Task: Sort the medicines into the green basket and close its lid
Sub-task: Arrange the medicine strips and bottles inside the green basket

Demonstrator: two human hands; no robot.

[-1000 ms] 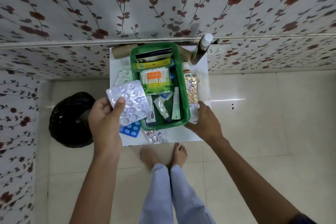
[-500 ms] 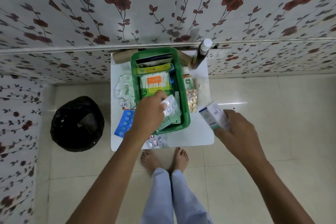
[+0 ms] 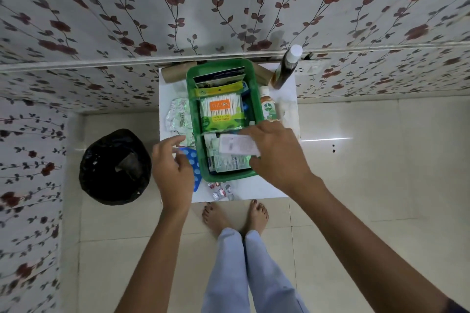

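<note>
The green basket stands open on a small white table, packed with a cotton-swab pack, sachets and boxes. My right hand is over the basket's near half and holds a small white medicine box just above the contents. My left hand hovers left of the basket with fingers apart, over a blue blister pack. Silver blister strips lie left of the basket. Small red-and-silver strips lie at the table's front edge. No lid is visible.
An antiseptic bottle and a tall brown bottle stand right of the basket. A cardboard roll lies behind it. A black-lined bin sits on the floor to the left. My bare feet are below the table edge.
My right hand brought the white box from right of the table to over the basket. My left hand left the basket, without the silver strip, and moved left over the blue blister pack.
</note>
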